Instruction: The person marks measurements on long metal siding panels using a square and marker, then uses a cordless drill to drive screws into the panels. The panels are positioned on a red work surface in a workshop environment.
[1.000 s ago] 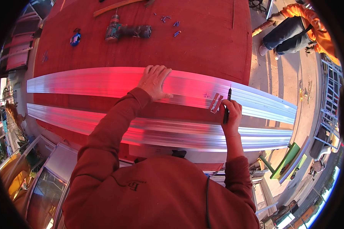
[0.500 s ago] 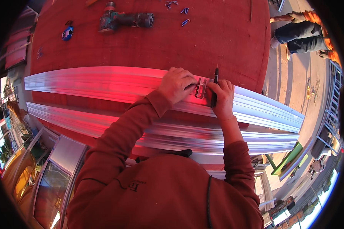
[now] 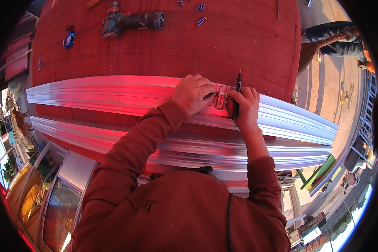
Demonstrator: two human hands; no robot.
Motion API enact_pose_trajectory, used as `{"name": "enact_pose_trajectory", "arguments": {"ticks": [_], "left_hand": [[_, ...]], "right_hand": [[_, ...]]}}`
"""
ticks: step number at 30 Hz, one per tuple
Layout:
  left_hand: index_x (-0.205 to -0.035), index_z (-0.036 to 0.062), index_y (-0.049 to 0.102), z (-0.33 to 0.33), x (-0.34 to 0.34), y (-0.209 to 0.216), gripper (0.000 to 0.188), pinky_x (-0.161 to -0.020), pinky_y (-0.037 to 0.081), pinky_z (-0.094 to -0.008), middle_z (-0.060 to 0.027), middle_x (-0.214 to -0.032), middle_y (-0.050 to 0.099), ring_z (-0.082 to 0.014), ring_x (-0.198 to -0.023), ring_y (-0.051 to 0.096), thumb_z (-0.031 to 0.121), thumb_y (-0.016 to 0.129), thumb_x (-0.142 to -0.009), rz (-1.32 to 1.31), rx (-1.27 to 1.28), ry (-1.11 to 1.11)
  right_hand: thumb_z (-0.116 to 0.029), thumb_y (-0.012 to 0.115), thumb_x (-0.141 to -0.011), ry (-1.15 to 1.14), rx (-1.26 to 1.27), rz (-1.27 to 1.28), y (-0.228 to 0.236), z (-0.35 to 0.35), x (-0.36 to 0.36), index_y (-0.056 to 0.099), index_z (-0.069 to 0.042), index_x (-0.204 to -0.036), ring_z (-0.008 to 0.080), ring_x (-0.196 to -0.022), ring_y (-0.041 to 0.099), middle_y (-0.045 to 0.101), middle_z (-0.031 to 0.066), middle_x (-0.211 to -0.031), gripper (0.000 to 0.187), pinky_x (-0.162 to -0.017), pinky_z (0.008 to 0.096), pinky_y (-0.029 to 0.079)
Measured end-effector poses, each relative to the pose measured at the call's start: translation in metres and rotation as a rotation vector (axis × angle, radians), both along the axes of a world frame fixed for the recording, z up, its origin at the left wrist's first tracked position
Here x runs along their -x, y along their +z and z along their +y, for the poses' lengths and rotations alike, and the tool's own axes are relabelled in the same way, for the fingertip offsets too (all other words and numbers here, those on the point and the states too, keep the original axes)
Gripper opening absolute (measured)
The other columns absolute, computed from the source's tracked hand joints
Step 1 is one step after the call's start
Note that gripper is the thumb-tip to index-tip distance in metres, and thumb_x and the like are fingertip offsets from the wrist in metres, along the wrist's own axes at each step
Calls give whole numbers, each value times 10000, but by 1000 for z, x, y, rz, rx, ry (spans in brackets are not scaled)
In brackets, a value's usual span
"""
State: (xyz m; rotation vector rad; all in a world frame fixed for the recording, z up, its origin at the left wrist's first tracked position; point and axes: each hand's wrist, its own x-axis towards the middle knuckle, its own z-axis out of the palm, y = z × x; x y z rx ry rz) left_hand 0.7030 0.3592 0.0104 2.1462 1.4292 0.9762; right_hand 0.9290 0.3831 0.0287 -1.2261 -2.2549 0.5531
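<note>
On the far metal profile, a long ribbed silvery strip, lies a small rectangular metal bracket with slots. My left hand is closed, its thumb and fingertips pinching the bracket's left side. From the right, my right hand has its fingers curled round a black marker, which stands roughly upright beside the bracket. The right thumb reaches to the bracket's right edge. A dark piece shows below the thumb; whether it belongs to the marker I cannot tell.
More ribbed profiles lie nearer me on the red table. Farther off are a cordless drill, a blue tape measure and several screws. Past the right edge stands another person with a broom.
Both hands stay at the bracket with almost no movement. The view has shifted slightly, and the other person's broom has swung nearer the table's edge.
</note>
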Motion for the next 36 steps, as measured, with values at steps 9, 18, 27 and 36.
{"name": "enact_pose_trajectory", "arguments": {"ticks": [9,18,27,36], "left_hand": [[-907,176,706,0,0,1,246,-717,476,-366,44,-943,714,-191,-869,660,91,848,-724,-2,13,3],[-905,167,703,-1,1,1,242,-732,473,-363,44,-947,717,-189,-878,659,84,845,-726,-13,29,3],[-903,167,704,-1,0,-2,238,-731,474,-367,47,-956,726,-192,-872,659,87,843,-727,-13,7,4],[-899,166,709,-1,1,-2,228,-731,475,-367,47,-954,728,-187,-872,662,93,844,-731,-7,16,8]], "right_hand": [[-84,791,-747,-4,5,-8,1,1,2,728,-140,-994,309,-887,574,605,64,-871,261,-808,433,408],[-98,791,-754,-3,15,-8,1,0,2,726,-144,-988,307,-888,563,591,59,-854,247,-815,434,400],[-76,781,-752,-5,19,-17,0,0,1,721,-137,-1005,309,-894,560,590,63,-851,267,-817,430,402],[24,630,-914,-231,347,506,0,-15,-21,664,-36,-1298,217,-1003,639,707,77,-1071,391,-959,361,486]]}}
